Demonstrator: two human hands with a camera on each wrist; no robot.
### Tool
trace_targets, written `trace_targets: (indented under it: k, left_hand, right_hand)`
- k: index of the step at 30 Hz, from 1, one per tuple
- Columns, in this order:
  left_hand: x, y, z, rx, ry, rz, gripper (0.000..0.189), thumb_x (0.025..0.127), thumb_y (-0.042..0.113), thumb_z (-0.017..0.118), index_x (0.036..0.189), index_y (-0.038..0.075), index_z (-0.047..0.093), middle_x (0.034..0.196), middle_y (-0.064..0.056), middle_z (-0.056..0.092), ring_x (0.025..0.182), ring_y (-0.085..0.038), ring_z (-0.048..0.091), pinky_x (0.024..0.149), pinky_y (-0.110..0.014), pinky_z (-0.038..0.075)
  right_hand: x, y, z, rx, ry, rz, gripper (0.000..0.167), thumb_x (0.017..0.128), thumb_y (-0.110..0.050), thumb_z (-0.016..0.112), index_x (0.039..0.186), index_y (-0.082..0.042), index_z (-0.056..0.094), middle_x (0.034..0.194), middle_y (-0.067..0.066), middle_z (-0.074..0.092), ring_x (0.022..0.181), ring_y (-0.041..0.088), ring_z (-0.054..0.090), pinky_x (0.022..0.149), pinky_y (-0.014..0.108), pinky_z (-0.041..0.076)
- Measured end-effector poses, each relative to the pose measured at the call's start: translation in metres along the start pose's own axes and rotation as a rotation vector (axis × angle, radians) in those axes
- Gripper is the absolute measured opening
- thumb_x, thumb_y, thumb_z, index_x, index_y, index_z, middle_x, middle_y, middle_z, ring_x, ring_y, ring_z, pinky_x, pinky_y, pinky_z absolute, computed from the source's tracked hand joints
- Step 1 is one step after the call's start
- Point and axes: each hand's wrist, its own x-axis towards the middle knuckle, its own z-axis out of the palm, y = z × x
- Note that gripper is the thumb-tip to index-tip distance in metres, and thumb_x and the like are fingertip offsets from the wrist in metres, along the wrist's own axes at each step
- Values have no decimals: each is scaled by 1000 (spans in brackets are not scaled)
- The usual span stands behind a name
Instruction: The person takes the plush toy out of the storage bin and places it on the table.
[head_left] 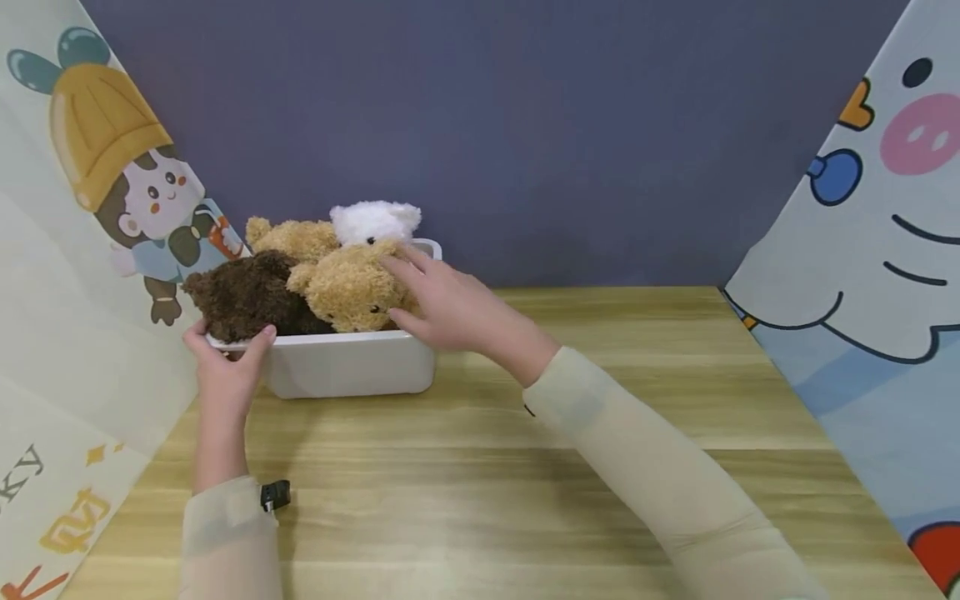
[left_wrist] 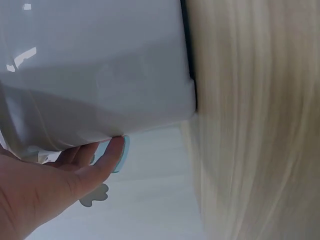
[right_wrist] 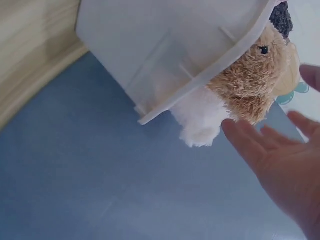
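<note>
Your left hand (head_left: 227,371) grips white bin (head_left: 348,367) at near left corner, on worktop (head_left: 450,508). Your right hand (head_left: 459,310) spread wide at front tan bear (head_left: 345,287), in bin beside dark brown bear (head_left: 243,296).

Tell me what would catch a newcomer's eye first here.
Probably the plush bears in the white bin, at the back left of the wooden table: a dark brown bear at left, a white bear at the back, and two tan bears. The right hand is at the front tan bear, and the left hand grips the bin's front left corner. Then the cartoon child on the left wall draws the eye.
</note>
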Motion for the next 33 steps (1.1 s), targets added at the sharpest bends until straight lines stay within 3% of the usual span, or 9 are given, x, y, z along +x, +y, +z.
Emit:
trace_targets:
  k: [2, 4, 7, 10, 13, 16, 23, 33]
  left_hand:
    - [-2, -2, 1, -1, 21, 6, 102, 94, 57, 72, 165, 35, 2, 176, -24, 18, 161, -41, 27, 130, -58, 25]
    - [-4, -3, 1, -2, 35, 14, 100, 94, 57, 72, 165, 35, 4, 175, -25, 21, 159, -42, 30, 129, -59, 27]
    - [-5, -4, 1, -11, 40, 20, 100, 93, 56, 73, 165, 36, 6, 175, -24, 21, 160, -41, 30, 129, -59, 27]
    - [-6, -5, 0, -23, 39, 19, 101, 93, 56, 73, 165, 36, 5, 176, -24, 19, 160, -41, 28, 130, -59, 26]
    - [-7, -7, 0, -30, 39, 9, 101, 93, 56, 73, 166, 37, 5, 176, -23, 18, 161, -40, 27, 130, -59, 25]
    - [-7, -8, 0, -27, 40, -1, 102, 93, 57, 73, 166, 36, 4, 176, -24, 17, 161, -41, 26, 130, -60, 25]
    - [-5, -5, 1, -12, 34, 15, 103, 93, 58, 72, 166, 37, 3, 176, -24, 16, 162, -42, 25, 130, -61, 24]
    - [-3, -4, 3, -12, 59, 6, 101, 93, 57, 72, 166, 37, 5, 173, -26, 26, 156, -44, 35, 127, -61, 29]
  right_hand:
    - [7, -5, -2, 11, 40, -4, 72, 110, -45, 54, 171, -25, 22, 179, 10, 17, 148, 32, 49, 82, 37, 61]
    - [15, -9, -4, 45, 46, 2, 73, 109, -45, 55, 171, -28, 21, 178, 11, 14, 147, 33, 49, 81, 36, 61]
    - [26, -15, -4, 131, 8, 42, 78, 107, -49, 59, 171, -35, 17, 179, 10, 8, 144, 31, 53, 96, 40, 60]
    - [38, -18, 2, 217, -32, 77, 85, 104, -53, 64, 171, -41, 14, 179, 9, 7, 147, 30, 51, 114, 48, 52]
    - [47, -18, 12, 263, -59, 100, 87, 102, -54, 67, 170, -42, 16, 179, 9, 12, 153, 31, 45, 122, 51, 45]
    - [50, -14, 26, 262, -58, 103, 84, 101, -52, 68, 170, -40, 21, 177, 7, 17, 153, 29, 45, 123, 49, 44]
    - [46, -1, 55, 301, 91, 93, 75, 97, -43, 78, 162, -32, 41, 165, 0, 34, 139, 22, 54, 116, 42, 50]
    - [46, 3, 56, 463, 226, 137, 68, 95, -28, 80, 157, -32, 52, 156, -3, 46, 140, 20, 50, 110, 41, 52]
